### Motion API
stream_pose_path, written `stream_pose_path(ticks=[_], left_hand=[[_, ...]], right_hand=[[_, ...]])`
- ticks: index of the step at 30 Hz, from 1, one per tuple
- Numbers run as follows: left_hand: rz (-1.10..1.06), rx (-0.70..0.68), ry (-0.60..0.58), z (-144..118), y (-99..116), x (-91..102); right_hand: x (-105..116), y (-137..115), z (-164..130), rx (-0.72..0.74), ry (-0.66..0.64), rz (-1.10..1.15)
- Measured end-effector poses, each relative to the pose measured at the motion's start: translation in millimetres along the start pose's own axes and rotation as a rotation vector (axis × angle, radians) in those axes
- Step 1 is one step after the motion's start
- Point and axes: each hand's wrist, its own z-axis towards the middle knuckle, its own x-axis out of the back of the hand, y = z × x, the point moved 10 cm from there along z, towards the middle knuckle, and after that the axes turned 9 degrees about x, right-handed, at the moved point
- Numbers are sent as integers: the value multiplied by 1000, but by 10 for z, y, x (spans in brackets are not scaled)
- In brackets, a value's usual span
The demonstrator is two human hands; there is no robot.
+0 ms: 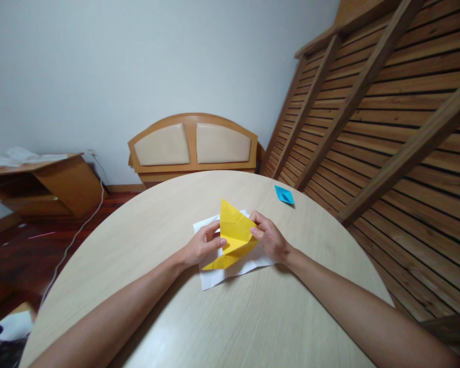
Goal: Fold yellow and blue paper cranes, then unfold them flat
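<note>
We pinch the folded yellow paper [234, 232] between our left hand [203, 246] and right hand [269, 237] above the white sheet [230, 271]; light and easily creased, it seems best gripped at its folded edges.

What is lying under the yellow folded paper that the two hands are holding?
A white paper sheet lies under the yellow folded paper, flat on the round wooden table. Its middle is covered by the yellow paper and both hands, so any marks there cannot be seen.
</note>
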Motion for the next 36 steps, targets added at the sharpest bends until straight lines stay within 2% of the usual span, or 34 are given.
stream_pose_path(ticks=[2,5,7,10,13,16,19,26,36], left_hand=[[21,28,-23,3,-31,-62],[27,67,40,16,-89,-25],[40,72,133,22,-100,76],[70,18,329,-7,-29,299],[81,-37,506,-68,55,481],[56,-64,582,-99,96,539],[41,-66,576,-88,110,508],[145,-20,484,-46,111,392],[137,-51,461,-71,136,343]], right_hand=[[53,18,15,9,58,-60],[120,17,43,22,117,-208],[175,-62,58,78,171,-344],[182,-341,42,280,232,-586],[-14,-560,6,462,139,-758],[-217,-628,-18,532,34,-878],[-306,-613,-7,532,5,-947],[-243,-677,-37,623,94,-858],[-296,-544,27,471,-3,-888]])
